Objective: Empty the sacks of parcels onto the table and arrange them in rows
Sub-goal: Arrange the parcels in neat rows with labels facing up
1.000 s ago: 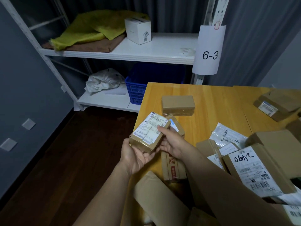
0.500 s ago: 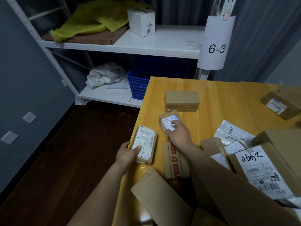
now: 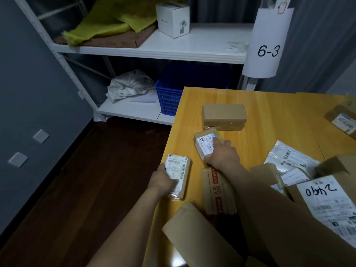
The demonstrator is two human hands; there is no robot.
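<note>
The long labelled parcel point(image 3: 179, 173) lies flat, label up, at the left edge of the bench point(image 3: 269, 116). Your left grip point(image 3: 163, 182) clasps its near end, fingers curled round it. Just right of that, your right grip point(image 3: 221, 157) curls over the near end of a small labelled parcel point(image 3: 205, 143), which is also flat on the bench. Beyond the right grip sits a plain brown parcel point(image 3: 224, 116), just beside the small one's far end. A red-taped carton point(image 3: 217, 191) lies below your right wrist. Right of the right grip, white mailer bags point(image 3: 289, 157) and a hand-marked box point(image 3: 327, 201) are heaped together. Well beyond the left grip, a blue crate point(image 3: 169, 99) stands on the lower shelf point(image 3: 127, 110). Its inside is too dark to tell what it holds. A crumpled white bag point(image 3: 129, 85) lies beside the crate. The upper shelf point(image 3: 202, 43) carries a white box point(image 3: 173, 20) and a yellow sack point(image 3: 107, 26).
</note>
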